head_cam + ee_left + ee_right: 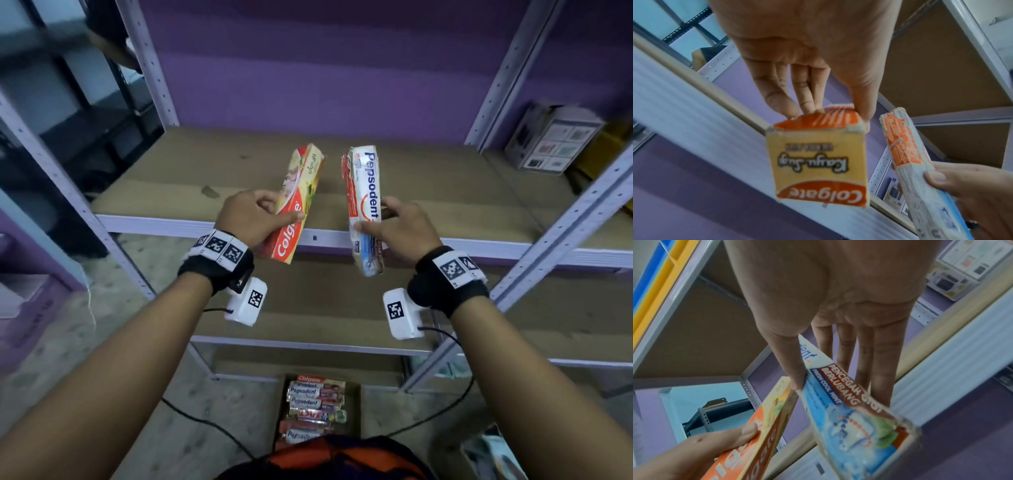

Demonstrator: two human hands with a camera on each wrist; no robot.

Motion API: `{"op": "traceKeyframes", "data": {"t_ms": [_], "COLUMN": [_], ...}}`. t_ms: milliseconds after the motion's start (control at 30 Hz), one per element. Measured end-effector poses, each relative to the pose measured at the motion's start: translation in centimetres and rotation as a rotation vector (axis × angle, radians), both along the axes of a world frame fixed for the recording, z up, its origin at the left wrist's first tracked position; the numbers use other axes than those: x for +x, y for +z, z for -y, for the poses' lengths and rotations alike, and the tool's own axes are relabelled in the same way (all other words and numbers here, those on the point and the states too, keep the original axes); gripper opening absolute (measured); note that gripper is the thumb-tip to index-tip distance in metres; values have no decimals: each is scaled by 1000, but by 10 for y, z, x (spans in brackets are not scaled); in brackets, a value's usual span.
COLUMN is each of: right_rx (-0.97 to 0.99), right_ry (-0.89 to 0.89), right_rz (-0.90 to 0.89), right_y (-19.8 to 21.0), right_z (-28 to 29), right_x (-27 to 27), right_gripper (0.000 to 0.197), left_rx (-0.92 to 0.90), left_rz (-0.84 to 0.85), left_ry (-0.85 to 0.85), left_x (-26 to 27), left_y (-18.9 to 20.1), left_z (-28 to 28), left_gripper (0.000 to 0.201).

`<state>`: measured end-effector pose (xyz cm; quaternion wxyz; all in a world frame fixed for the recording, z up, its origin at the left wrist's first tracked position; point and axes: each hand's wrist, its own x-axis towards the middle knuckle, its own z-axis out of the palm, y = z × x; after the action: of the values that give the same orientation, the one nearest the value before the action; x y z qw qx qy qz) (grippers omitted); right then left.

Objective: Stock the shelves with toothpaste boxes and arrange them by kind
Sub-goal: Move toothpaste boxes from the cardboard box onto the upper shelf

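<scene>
A: Setting? Purple wall, bare brown shelf (pixel 428 192) across mid-frame.

B: Left of centre, left hand (pixel 250 219) grasps the Colgate box (pixel 294 205). Right of centre, right hand (pixel 400 233) pinches the Pepsodent box (pixel 364 205). Bottom centre, carton of boxes (pixel 315 407) on the floor.

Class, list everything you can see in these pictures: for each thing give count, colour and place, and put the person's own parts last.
Colgate toothpaste box: one, red and yellow card, held over the shelf edge.
Pepsodent toothpaste box: one, white, red and blue card, held beside the Colgate box, apart from it.
Open cardboard carton of toothpaste boxes: one, brown, on the floor below; count of the boxes inside unclear.
Metal shelving rack with brown boards: pale grey frame, against a purple wall.
Printed white box: one, on the neighbouring shelf, at right.
Black cables: on the floor.
Wrist bands with cameras: two, black and white.
Hands: left hand grips the Colgate box; right hand grips the Pepsodent box.
</scene>
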<state>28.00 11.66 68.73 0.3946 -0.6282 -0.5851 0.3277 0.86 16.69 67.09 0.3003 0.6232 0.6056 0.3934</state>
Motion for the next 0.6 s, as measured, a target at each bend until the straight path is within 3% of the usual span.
{"op": "traceKeyframes", "data": {"t_ms": [333, 600], "right_rx": [-64, -104], "right_ry": [-88, -158], "right_rz": [198, 590], "right_y": [13, 9], "right_z": [-68, -89], "right_x": [-2, -5], "right_gripper": [16, 46], "left_rx": [-35, -44], "left_rz": [-640, -846], "left_ry": [54, 0], "left_x": [5, 13], "left_y": [32, 31], "left_z": [-69, -87], "left_gripper": [62, 60]}}
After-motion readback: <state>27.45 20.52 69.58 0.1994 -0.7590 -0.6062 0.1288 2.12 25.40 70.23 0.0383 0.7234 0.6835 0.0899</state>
